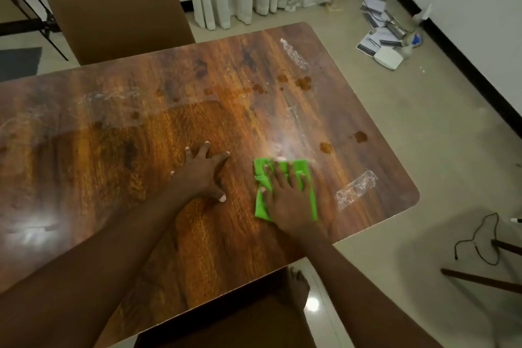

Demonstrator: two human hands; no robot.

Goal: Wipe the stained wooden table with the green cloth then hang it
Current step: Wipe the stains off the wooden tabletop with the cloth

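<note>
Pressing with right hand (pixel 285 198), fingers straight, on folded bright-green cloth (pixel 260 207); resting left hand (pixel 202 174), fingers splayed, on glossy, brown-spotted wood-grain table (pixel 113 150).

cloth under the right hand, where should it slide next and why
Probably slide the cloth forward and slightly right: the right hand presses it flat just short of two brown stains, the nearest marks. The left hand lies flat on the table, bracing.

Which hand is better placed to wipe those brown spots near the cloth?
Right. The right hand presses flat on the green cloth, and the nearest stains lie just beyond it. The left hand rests bare on the table, without a cloth.
</note>
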